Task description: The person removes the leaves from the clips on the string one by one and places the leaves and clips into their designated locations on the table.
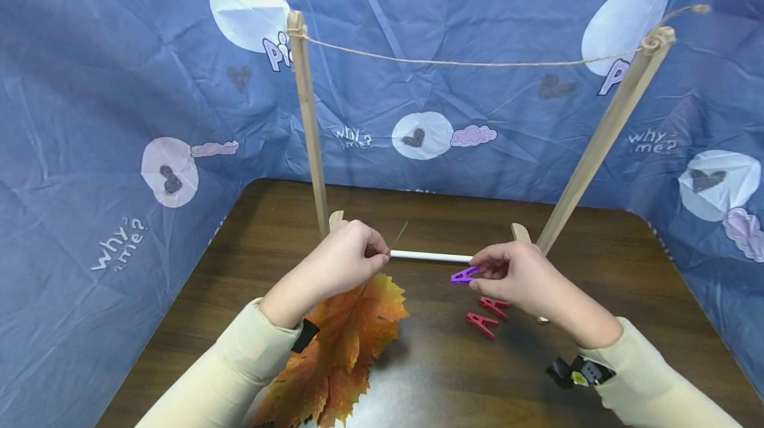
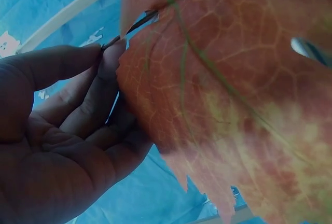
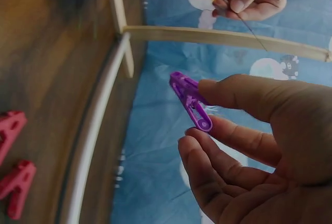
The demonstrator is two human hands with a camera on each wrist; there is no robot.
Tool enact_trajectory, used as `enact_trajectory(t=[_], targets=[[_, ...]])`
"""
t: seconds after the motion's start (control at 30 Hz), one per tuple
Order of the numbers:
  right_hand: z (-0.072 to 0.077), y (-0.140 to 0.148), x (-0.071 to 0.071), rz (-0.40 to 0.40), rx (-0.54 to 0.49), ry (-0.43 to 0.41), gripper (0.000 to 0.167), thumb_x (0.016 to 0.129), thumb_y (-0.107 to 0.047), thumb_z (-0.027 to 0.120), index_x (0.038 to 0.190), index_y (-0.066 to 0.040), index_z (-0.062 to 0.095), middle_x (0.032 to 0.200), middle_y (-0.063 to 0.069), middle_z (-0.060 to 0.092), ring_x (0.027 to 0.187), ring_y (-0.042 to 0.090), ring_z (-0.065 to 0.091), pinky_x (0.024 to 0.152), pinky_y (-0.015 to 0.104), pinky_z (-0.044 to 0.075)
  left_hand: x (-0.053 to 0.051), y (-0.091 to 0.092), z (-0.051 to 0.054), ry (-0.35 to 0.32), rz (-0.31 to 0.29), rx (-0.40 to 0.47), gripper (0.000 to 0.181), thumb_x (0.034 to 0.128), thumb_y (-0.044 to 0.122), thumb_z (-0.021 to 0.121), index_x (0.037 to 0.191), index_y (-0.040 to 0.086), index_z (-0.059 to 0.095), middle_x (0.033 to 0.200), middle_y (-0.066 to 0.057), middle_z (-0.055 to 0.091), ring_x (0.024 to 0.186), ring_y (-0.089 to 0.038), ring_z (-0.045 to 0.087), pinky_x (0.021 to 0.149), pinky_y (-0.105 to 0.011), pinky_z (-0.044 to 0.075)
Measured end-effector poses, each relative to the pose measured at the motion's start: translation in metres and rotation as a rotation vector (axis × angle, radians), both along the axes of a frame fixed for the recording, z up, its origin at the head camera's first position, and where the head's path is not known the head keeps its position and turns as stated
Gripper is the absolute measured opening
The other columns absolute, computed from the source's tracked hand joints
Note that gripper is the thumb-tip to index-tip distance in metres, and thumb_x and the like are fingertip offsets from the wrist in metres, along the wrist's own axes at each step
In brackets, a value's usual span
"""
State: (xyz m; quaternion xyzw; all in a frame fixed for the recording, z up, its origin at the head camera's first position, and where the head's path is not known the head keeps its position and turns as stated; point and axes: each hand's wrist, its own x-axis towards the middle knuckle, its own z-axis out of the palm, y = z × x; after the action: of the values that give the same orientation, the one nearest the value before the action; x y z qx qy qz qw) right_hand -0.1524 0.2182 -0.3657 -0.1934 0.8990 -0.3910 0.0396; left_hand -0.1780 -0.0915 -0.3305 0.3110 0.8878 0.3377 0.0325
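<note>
My left hand (image 1: 340,259) pinches the thin stem of an orange-yellow autumn leaf (image 2: 207,84) between thumb and forefinger; the leaf hangs below the fingers, and the stem's free end sticks up past them. To the right, my right hand (image 1: 522,275) holds a purple clothespin (image 3: 191,102) between thumb and fingers, above the table. Two red clothespins (image 1: 481,324) lie just below that hand on the table. More orange leaves (image 1: 325,381) lie near the left forearm, partly hidden by the sleeve.
A wooden post (image 1: 307,116) on the left and another post (image 1: 603,142) on the right hold a slack twine line (image 1: 442,63) between their tops. Low between them runs a white rod (image 1: 431,256). Blue printed cloth (image 1: 382,176) surrounds the brown table (image 1: 633,269).
</note>
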Motion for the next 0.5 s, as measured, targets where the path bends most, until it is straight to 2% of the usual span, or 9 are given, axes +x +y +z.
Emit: enact_trajectory(t=[0.13,0.27,0.4,0.5], targets=[[-0.011,0.003,0.002,-0.002,0.019,0.002,0.023,0.082,-0.006,0.084,0.104,-0.001,0.076,0.079,-0.005,0.069,0.070,0.013,0.064,0.062,0.028,0.054,0.001,0.002,-0.006,0.016,-0.044,-0.063,0.014,0.0850,-0.001,0.070,0.076,0.009,0.076,0.066,0.011,0.062,0.059,-0.004,0.049,0.058,-0.024,0.044],[-0.018,0.005,0.004,0.000,0.032,-0.017,0.018,0.083,-0.005,0.081,0.100,-0.001,0.076,0.077,-0.005,0.068,0.068,0.013,0.063,0.060,0.028,0.053,0.004,0.004,-0.012,0.010,-0.070,-0.121,0.021,0.0828,-0.002,0.070,0.067,0.013,0.071,0.061,0.012,0.053,0.058,-0.005,0.043,0.056,-0.023,0.039],[-0.025,0.005,0.006,-0.005,0.060,-0.041,0.015,0.080,-0.002,0.079,0.095,-0.001,0.075,0.073,-0.006,0.065,0.068,0.012,0.062,0.059,0.027,0.052,0.005,0.005,-0.018,-0.002,-0.078,-0.139,0.023,0.0804,-0.003,0.069,0.065,0.014,0.069,0.060,0.013,0.053,0.060,-0.006,0.045,0.058,-0.023,0.042],[-0.029,0.005,0.008,-0.008,0.089,-0.024,0.014,0.077,-0.001,0.077,0.090,-0.003,0.074,0.072,-0.008,0.064,0.067,0.010,0.061,0.059,0.026,0.051,0.005,0.006,-0.023,0.004,-0.099,-0.141,0.022,0.0776,-0.006,0.069,0.065,0.013,0.071,0.062,0.014,0.056,0.062,-0.004,0.048,0.060,-0.022,0.044]])
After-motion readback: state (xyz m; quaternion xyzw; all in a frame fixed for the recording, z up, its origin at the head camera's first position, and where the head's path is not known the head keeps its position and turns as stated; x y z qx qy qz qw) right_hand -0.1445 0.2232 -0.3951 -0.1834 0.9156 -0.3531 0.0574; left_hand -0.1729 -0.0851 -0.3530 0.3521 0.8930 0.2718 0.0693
